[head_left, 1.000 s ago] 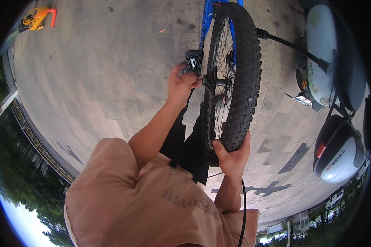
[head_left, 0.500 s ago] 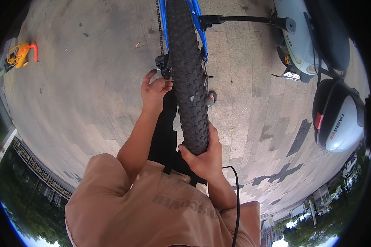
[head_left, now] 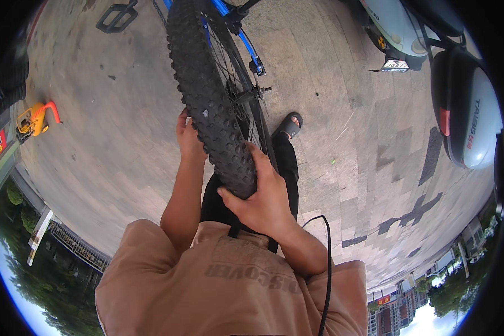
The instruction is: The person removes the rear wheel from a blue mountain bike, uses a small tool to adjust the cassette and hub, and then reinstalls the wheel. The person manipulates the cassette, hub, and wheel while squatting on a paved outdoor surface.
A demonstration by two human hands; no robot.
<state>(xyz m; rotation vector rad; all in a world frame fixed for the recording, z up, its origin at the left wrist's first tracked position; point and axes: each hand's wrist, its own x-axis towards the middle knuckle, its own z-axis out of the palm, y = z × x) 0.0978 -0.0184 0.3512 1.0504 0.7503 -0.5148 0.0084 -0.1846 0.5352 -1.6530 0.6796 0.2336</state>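
Observation:
A bicycle wheel with a black knobby tyre runs from the top of the view toward my body, leaning. My right hand wraps round the near end of the tyre, thumb on the left and fingers along the right side. My left hand is at the tyre's left side, its fingers mostly hidden behind it. On the right, the wheel's axle end shows apart from the blue bike frame's end. Spokes and the rim show beyond the tyre. Part of the chain is at the top.
A black pedal shows at top left. A grey-white scooter with a rear box stands at right. An orange-yellow machine sits far left. My sandalled foot is on the paving, right of the wheel. A black cable hangs by my right arm.
The wheel has tilted and shifted left, and its axle has come away from the right frame end. My left hand has moved down from the derailleur to the tyre's left side.

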